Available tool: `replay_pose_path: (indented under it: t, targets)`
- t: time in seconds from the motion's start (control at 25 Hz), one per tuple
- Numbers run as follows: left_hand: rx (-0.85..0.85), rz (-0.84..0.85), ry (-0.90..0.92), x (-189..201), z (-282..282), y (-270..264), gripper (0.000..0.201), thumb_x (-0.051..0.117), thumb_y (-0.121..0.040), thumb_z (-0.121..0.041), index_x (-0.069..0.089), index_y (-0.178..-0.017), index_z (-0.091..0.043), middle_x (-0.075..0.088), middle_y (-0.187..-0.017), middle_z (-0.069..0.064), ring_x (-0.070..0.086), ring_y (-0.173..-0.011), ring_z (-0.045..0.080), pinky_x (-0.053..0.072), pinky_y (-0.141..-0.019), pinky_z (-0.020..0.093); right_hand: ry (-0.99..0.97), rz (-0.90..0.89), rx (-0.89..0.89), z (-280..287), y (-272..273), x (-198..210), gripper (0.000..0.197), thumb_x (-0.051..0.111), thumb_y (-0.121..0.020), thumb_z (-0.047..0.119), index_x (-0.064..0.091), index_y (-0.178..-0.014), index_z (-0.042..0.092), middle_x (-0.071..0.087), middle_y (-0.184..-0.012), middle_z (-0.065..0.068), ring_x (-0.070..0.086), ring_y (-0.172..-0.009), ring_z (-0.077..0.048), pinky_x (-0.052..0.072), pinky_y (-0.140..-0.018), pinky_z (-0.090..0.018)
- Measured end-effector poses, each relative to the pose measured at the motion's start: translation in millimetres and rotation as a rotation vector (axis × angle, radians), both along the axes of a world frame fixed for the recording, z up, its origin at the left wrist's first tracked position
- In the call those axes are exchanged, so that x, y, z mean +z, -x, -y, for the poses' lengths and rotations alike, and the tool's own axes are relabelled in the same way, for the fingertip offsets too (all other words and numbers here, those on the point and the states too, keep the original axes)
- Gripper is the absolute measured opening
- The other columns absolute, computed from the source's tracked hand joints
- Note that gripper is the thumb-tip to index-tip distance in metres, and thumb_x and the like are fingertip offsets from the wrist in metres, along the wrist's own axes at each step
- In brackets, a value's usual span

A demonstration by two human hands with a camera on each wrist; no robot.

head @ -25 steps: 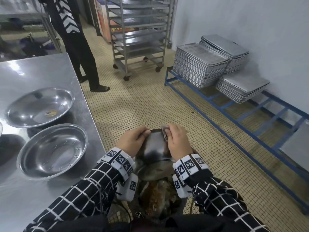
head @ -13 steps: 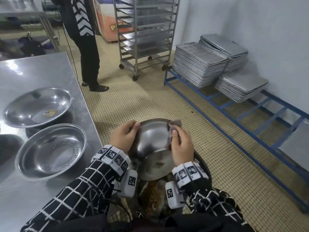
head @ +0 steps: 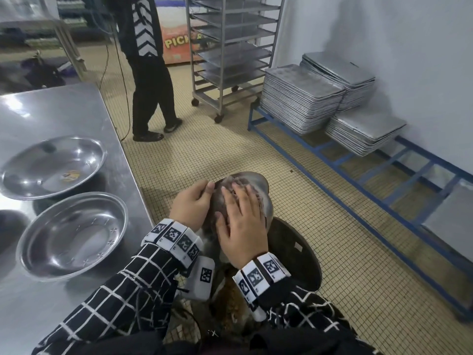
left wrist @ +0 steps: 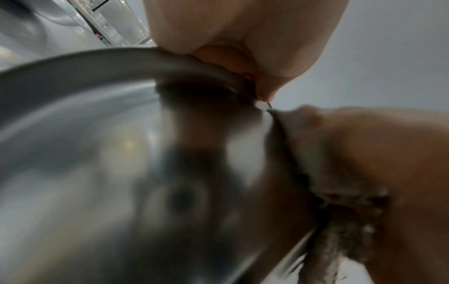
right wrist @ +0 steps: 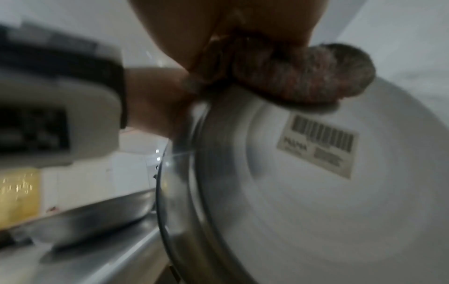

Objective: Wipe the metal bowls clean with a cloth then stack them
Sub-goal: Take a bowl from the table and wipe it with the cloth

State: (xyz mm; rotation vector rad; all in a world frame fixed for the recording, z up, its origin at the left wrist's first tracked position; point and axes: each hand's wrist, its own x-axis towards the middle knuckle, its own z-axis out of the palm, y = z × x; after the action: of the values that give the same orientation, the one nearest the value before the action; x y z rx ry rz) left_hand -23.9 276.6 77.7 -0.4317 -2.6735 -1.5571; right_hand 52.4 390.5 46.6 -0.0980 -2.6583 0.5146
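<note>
Hands hide most of the held bowl [head: 258, 185]; wrist views blurred.

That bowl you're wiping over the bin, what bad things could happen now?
The bowl hangs over the bin, gripped by the left hand at its rim only, so it might slip and drop into the scraps. The right hand presses the cloth with flat fingers; the cloth could slide off. The sticker may soak and smear.

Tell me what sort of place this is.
Likely a commercial kitchen or bakery back room: stacked metal baking trays on a blue rack, a wheeled tray trolley, and a stainless steel worktable holding metal bowls.
</note>
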Motion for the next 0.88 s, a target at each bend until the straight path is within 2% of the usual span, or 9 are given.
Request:
replay_pose_path:
  t: [0.08,0.2,0.28,0.4,0.52,0.6,0.68,0.76,0.88]
  targets:
    - [0.002,-0.017,0.013,1.3,2.7,-0.4,0.031,0.047,-0.097,-0.033,0.058,-0.077,-0.011,0.061,-0.069,0.009,0.057,-0.067,0.026,0.047,-0.067,0.041,0.095,-0.036,-0.063,-12.1,4.3,-4.1,0.053,0.03,-0.097,0.046,0.036,-0.145,0.023,0.031,-0.152,-0.002,0.022,-0.142,-0.022,0.019,-0.117,-0.044]
    - [0.046,-0.018,0.005,-3.9,11.1,1.2,0.031,0.049,-0.095,-0.039,0.061,-0.077,-0.017,0.063,-0.07,0.004,0.058,-0.07,0.022,0.047,-0.069,0.036,0.567,-0.05,-0.204,-38.6,7.7,-10.6,0.049,0.03,-0.1,0.043,0.037,-0.144,0.024,0.033,-0.149,0.001,0.033,-0.135,-0.018,0.037,-0.108,-0.04]
    - [0.092,0.008,-0.029,-10.5,15.2,2.7,0.032,0.052,-0.092,-0.041,0.061,-0.075,-0.015,0.062,-0.067,0.004,0.058,-0.067,0.022,0.046,-0.066,0.033,0.875,0.049,-0.33,-59.7,5.9,-22.0,0.046,0.031,-0.101,0.041,0.04,-0.143,0.024,0.038,-0.147,0.001,0.039,-0.132,-0.019,0.035,-0.104,-0.032]
    - [0.126,0.051,-0.1,-21.4,19.7,5.5,0.034,0.057,-0.09,-0.036,0.06,-0.07,-0.01,0.056,-0.061,0.003,0.051,-0.06,0.018,0.042,-0.061,0.033,1.155,0.212,-0.403,-82.4,-1.5,-35.3,0.038,0.035,-0.1,0.044,0.053,-0.127,0.025,0.056,-0.129,0.0,0.052,-0.117,-0.023,0.04,-0.098,-0.035]
    - [0.128,0.096,-0.153,-33.8,26.6,9.0,0.027,0.06,-0.089,-0.035,0.061,-0.07,-0.016,0.055,-0.061,-0.006,0.051,-0.061,0.013,0.044,-0.064,0.029,1.083,0.213,-0.364,-89.5,-6.2,-41.6,0.024,0.038,-0.101,0.038,0.056,-0.098,0.024,0.064,-0.098,-0.003,0.061,-0.09,-0.021,0.047,-0.075,-0.03]
    - [0.097,0.113,-0.121,-40.3,31.3,9.0,0.018,0.06,-0.09,-0.034,0.061,-0.076,-0.022,0.059,-0.07,-0.01,0.055,-0.07,0.01,0.045,-0.07,0.028,1.05,0.167,-0.348,-90.0,-8.6,-44.5,0.026,0.039,-0.1,0.038,0.058,-0.095,0.022,0.065,-0.09,-0.001,0.062,-0.086,-0.022,0.05,-0.076,-0.035]
    - [0.004,0.13,-0.065,-39.0,31.7,4.8,0.006,0.058,-0.091,-0.031,0.061,-0.096,-0.028,0.062,-0.088,-0.013,0.057,-0.085,0.004,0.045,-0.079,0.024,0.95,0.14,-0.333,-92.4,-8.7,-43.4,0.026,0.038,-0.101,0.036,0.058,-0.094,0.019,0.063,-0.085,0.003,0.06,-0.083,-0.021,0.049,-0.072,-0.032]
    - [-0.107,0.137,0.002,-33.7,27.9,0.2,0.021,0.058,-0.091,-0.03,0.057,-0.111,-0.028,0.06,-0.101,-0.016,0.055,-0.093,-0.002,0.046,-0.081,0.02,0.773,0.151,-0.257,-91.4,-4.2,-35.7,0.024,0.039,-0.101,0.03,0.057,-0.094,0.014,0.059,-0.083,0.005,0.057,-0.082,-0.018,0.041,-0.065,-0.023]
    - [-0.232,0.098,0.144,-25.2,13.9,-4.4,0.017,0.054,-0.092,-0.033,0.057,-0.108,-0.03,0.063,-0.098,-0.014,0.059,-0.089,0.001,0.05,-0.075,0.018,0.424,0.2,-0.073,-78.4,7.1,-14.4,0.024,0.039,-0.096,0.034,0.057,-0.092,0.018,0.057,-0.087,0.008,0.054,-0.084,-0.012,0.044,-0.078,-0.025]
